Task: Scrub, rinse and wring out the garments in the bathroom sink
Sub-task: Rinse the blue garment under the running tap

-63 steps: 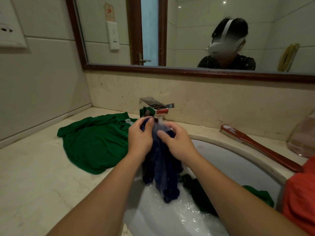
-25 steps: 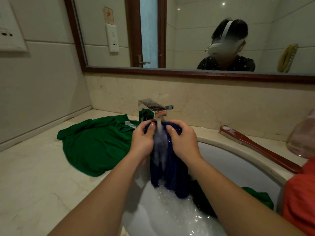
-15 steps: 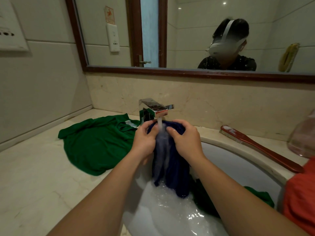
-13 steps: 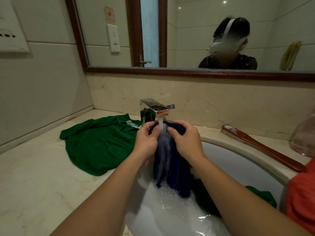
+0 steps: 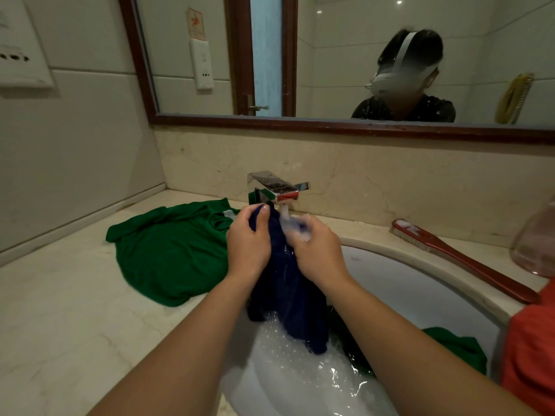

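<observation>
navy garment (image 5: pixel 288 298) gripped by both hands (image 5: pixel 282 250) under tap (image 5: pixel 277 189).

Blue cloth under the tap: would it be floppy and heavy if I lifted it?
Probably floppy: the blue cloth hangs limp from the left hand and right hand into the sink. Likely heavy for its size, since water from the tap runs over it. Maybe slippery, given the suds below.
</observation>
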